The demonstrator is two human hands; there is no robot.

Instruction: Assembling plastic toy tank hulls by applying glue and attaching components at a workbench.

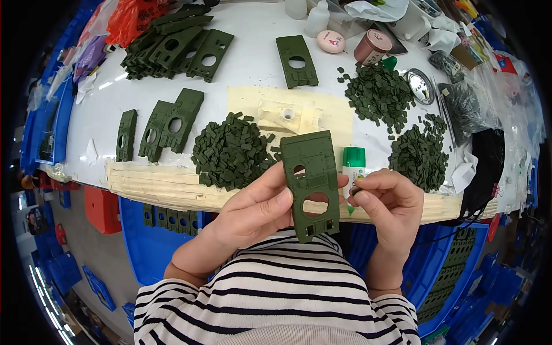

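Striped sleeves frame two hands over the desk [241, 63] edge.

Left hand [253, 210] grips a flat dark-green plastic plate with round holes [311, 184], long axis upright; right hand [391, 201], just beside it, pinches a tiny green piece [356, 191].

I see my left hand [253, 210] gripping a green plate with round holes [311, 183] upright. My right hand [391, 201], just beside it, pinches a small green piece [356, 191]. Beyond both lies a heap of green bits [230, 152].
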